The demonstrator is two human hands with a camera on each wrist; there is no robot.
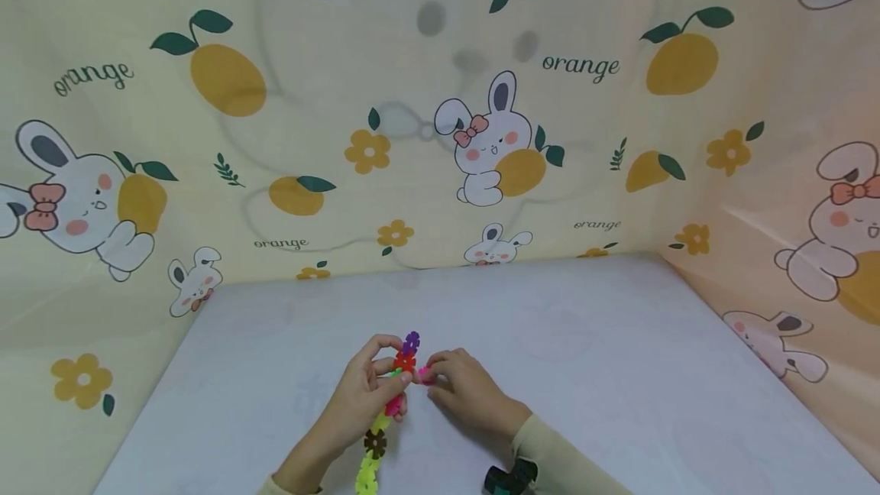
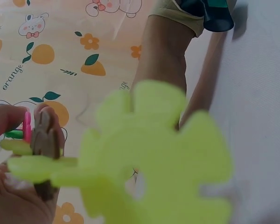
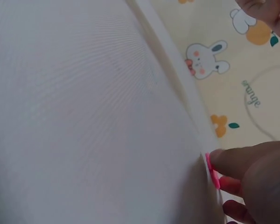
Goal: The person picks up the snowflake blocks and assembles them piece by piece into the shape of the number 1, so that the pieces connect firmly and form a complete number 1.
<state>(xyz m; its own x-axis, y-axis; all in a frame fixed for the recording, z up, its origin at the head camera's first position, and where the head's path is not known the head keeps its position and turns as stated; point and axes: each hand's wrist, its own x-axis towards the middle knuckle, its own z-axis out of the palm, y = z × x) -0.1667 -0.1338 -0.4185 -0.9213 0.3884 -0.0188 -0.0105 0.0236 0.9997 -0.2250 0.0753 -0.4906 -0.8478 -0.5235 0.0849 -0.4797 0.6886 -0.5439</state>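
A chain of interlocking snowflake discs [image 1: 374, 443] hangs from my left hand [image 1: 357, 399], which grips it near its upper end between thumb and fingers. Purple and red discs stick out above the fingers; green, pink, yellow and brown ones follow below. Close to the left wrist camera, a blurred yellow-green disc [image 2: 154, 140] fills much of that view. To the right of the chain, my right hand [image 1: 470, 392] pinches a single pink snowflake disc [image 1: 425, 375] between thumb and fingertips. In the right wrist view this pink disc [image 3: 213, 171] appears edge-on.
Beneath the hands lies a white tabletop [image 1: 584, 342]. A patterned cloth [image 1: 426, 98] with rabbits and oranges rises behind the table and along both sides. A black device [image 1: 510, 477] is strapped at the right wrist.
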